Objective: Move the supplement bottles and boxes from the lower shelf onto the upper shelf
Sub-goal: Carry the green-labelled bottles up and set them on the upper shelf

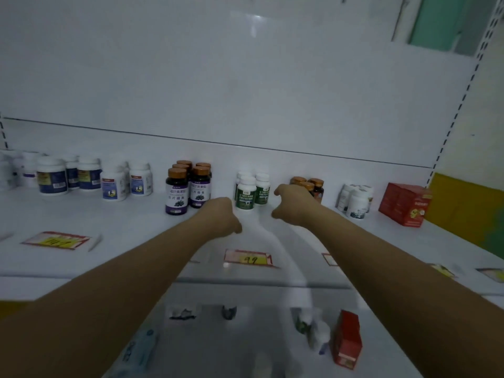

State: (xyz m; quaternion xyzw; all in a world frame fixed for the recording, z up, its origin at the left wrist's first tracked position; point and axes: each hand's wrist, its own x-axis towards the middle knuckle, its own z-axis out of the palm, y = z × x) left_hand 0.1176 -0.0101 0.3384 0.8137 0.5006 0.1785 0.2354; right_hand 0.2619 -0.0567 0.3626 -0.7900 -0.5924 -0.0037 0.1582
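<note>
Both hands are hovering empty on the upper shelf: left hand loosely curled, right hand half-spread. The green-label bottles are probably light, rigid, a bit slick, so gripping round the body is looking easiest.

Two bare forearms, sleeveless up to the frame edge. Left hand and right hand ungloved, without rings, watch or bands. Blurred, so nails indistinct.

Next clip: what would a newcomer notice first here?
Two bare forearms reach over the white upper shelf, the left hand and right hand flanking the green-labelled white bottles. Neither grip holds anything. A red cardboard box waits on the lower shelf, lower right.
</note>
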